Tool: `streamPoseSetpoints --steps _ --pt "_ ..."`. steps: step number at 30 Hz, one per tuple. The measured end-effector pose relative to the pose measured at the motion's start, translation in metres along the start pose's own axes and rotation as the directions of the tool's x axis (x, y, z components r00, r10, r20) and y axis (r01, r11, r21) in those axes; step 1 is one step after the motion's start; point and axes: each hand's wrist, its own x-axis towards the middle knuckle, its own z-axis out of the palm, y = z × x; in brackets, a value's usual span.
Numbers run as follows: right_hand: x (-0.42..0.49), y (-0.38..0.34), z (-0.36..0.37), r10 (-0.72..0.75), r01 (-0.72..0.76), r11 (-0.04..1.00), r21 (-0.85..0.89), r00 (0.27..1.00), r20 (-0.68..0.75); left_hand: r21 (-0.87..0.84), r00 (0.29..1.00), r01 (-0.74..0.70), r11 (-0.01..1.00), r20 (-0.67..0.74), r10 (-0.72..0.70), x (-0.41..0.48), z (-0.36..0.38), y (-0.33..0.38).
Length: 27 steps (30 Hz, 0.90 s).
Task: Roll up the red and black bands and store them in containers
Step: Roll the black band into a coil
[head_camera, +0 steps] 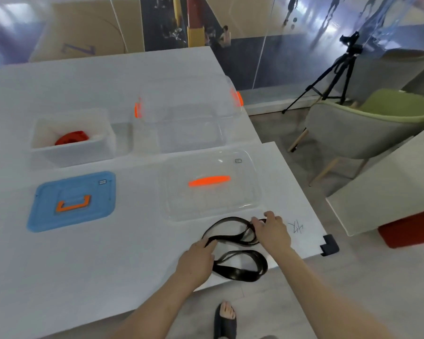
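A long black band (240, 267) lies in loose loops near the front right edge of the white table (83, 260). My left hand (197, 260) grips the band at its left side. My right hand (271, 231) pinches the band's far right loop. A rolled red band (72, 138) sits inside the white bin (71, 152) at the back left. An open clear container (189, 121) with orange latches stands at the back right, with nothing visible in it.
A blue lid (71, 201) with an orange handle lies in front of the white bin. A clear lid (211, 184) with an orange handle lies just beyond the black band. Off the table's right edge stand a green chair (367, 133) and a tripod (333, 77).
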Motion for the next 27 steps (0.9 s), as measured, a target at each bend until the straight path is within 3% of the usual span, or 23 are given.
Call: streamPoseSetpoints --steps 6,9,12,16,21,27 --pt "0.011 0.001 0.006 0.082 -0.074 0.97 0.232 0.996 -0.025 -0.037 1.0 0.012 0.999 0.012 -0.011 0.003 0.006 -0.004" --pt "0.0 -0.005 -0.01 0.027 0.001 0.929 0.369 0.997 -0.071 -0.101 0.998 0.015 0.995 -0.059 -0.022 -0.002 -0.004 -0.001" --pt "-0.033 -0.021 -0.042 -0.067 0.076 0.833 0.548 0.997 -0.037 -0.222 0.976 -0.016 0.975 -0.215 -0.033 -0.009 -0.028 0.013" --pt "-0.076 -0.045 -0.091 -0.283 0.141 0.613 0.777 0.958 0.05 -0.371 0.912 -0.115 0.922 -0.407 -0.05 -0.033 -0.074 0.039" --pt "-0.111 -0.091 -0.161 -0.496 0.301 0.479 0.825 0.868 -0.028 -0.614 0.857 -0.229 0.756 -0.495 -0.142 -0.062 -0.136 0.071" --pt "-0.128 -0.138 -0.215 -0.625 0.463 0.371 0.805 0.766 -0.153 -0.652 0.769 -0.442 0.617 -0.629 -0.115 -0.085 -0.203 0.117"
